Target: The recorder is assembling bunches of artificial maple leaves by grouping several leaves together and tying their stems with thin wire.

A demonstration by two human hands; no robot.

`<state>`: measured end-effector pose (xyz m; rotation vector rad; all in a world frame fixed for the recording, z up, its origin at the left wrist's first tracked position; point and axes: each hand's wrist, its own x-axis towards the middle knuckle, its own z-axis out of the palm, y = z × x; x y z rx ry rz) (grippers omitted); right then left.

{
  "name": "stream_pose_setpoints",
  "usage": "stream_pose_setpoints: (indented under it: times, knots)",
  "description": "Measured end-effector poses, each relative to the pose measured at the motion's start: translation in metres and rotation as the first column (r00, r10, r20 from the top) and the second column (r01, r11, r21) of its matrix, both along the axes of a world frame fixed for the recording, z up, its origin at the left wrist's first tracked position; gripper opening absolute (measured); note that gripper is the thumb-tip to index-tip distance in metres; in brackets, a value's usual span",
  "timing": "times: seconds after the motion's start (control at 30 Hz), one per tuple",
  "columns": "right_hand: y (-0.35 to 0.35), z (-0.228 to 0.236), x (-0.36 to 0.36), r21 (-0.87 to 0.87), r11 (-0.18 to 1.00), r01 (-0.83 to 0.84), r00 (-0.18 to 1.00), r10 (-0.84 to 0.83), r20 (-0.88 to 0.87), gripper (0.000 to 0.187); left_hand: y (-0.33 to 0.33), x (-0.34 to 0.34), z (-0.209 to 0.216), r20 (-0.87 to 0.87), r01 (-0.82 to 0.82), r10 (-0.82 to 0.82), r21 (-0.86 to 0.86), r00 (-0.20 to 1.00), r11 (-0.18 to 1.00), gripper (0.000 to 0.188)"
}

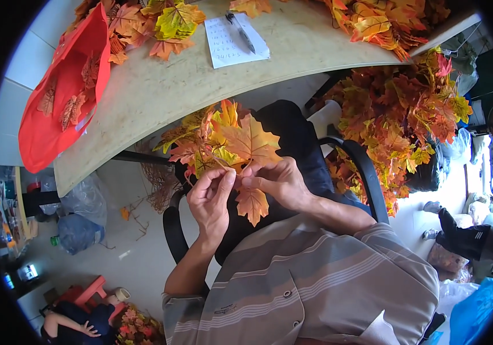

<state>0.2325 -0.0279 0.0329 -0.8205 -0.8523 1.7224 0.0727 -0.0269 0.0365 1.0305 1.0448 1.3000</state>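
Note:
Above my lap I hold a bunch of artificial maple leaves in orange, yellow and red. The thumb and fingers of my left hand pinch its thin stem. My right hand is closed close beside it, thumb against fingers, on the leaf stems. Just below the fingertips hangs a single orange maple leaf. Exactly where the stems meet is hidden by my fingers.
A curved table lies ahead, bearing leaf piles, a paper and a pen. A red bag hangs over its left edge. A large leaf heap stands right of my chair's armrest. Other people sit nearby.

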Motion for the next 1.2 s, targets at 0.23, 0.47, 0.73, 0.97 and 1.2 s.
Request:
stream_pose_setpoints:
  times: [0.23, 0.47, 0.73, 0.97, 1.2]
  knots:
    - [-0.005, -0.002, 0.000, 0.024, 0.999, 0.022, 1.000, -0.022, -0.007, 0.009, -0.003, 0.002, -0.002, -0.025, 0.000, 0.001, 0.042, 1.000, 0.999, 0.008]
    - [-0.005, -0.007, -0.001, 0.051, 0.998, 0.046, 0.997, -0.049, 0.056, 0.010, -0.004, 0.003, 0.001, -0.118, -0.021, 0.025, 0.041, 0.993, 0.999, 0.008]
    - [-0.003, -0.008, 0.003, 0.018, 1.000, 0.018, 0.999, -0.019, 0.044, 0.012, -0.003, 0.003, -0.001, -0.085, -0.031, 0.032, 0.016, 0.996, 0.999, 0.009]
    - [-0.004, -0.009, 0.001, -0.006, 0.999, 0.031, 0.998, -0.031, 0.054, 0.012, -0.004, 0.004, -0.002, -0.086, -0.041, 0.043, 0.017, 0.995, 0.999, 0.010]
    - [-0.001, -0.003, -0.001, 0.010, 0.998, 0.062, 0.995, -0.063, 0.074, 0.006, -0.002, 0.004, -0.002, -0.215, -0.046, 0.070, 0.116, 0.974, 0.992, 0.010]
